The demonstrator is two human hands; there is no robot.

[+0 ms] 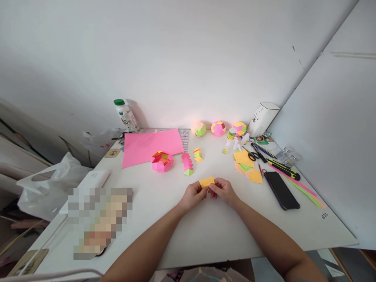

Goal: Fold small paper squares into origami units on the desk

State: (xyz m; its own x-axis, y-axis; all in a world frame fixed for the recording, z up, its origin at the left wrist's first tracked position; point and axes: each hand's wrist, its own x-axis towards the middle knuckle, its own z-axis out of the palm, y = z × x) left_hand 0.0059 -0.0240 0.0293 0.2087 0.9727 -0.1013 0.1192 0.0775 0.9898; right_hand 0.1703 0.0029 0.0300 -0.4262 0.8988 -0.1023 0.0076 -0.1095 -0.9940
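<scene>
Between my two hands is a small orange-yellow paper piece (207,181), its edges pinched near the middle of the table. My left hand (192,196) grips its left side with thumb and fingers. At the right side, my right hand (223,192) pinches the same paper. Beyond them lie a row of folded pink paper units (187,161) with a green one in front, and a short stack of folded orange and green units (198,155). A pink folded-paper bowl shape (162,162), orange inside, sits to the left. Loose orange and green paper squares (246,162) lie to the right.
Three paper balls, one of them pink and yellow (218,128), stand by the wall. A large pink sheet (149,145) lies behind left, near a bottle (127,115). Scissors (252,156), glue bottle (230,136), cutter (283,169) and black phone case (282,190) are at right.
</scene>
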